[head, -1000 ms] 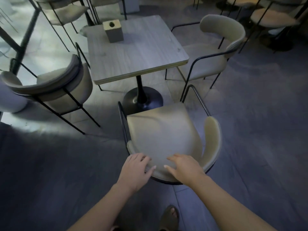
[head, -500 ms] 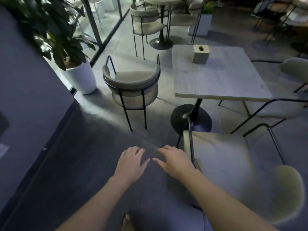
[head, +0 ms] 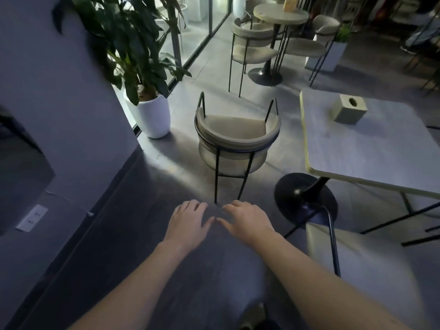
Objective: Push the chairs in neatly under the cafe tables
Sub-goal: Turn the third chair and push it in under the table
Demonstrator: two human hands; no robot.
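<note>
A beige chair with a curved back and thin black legs stands ahead of me, left of the square cafe table and apart from it, its back toward me. My left hand and my right hand hover side by side over the dark floor, just short of the chair's rear legs, fingers spread, holding nothing. A second beige chair sits at the lower right by the table's black pedestal base, blurred.
A potted plant in a white pot stands left of the chair by a grey wall corner and glass wall. A tissue box is on the table. Behind are a round table with chairs and a white planter.
Both hands have let go of the first chair's backrest. The view has swung left, so the chair by the plant is now straight ahead and the first chair lies at the right.
</note>
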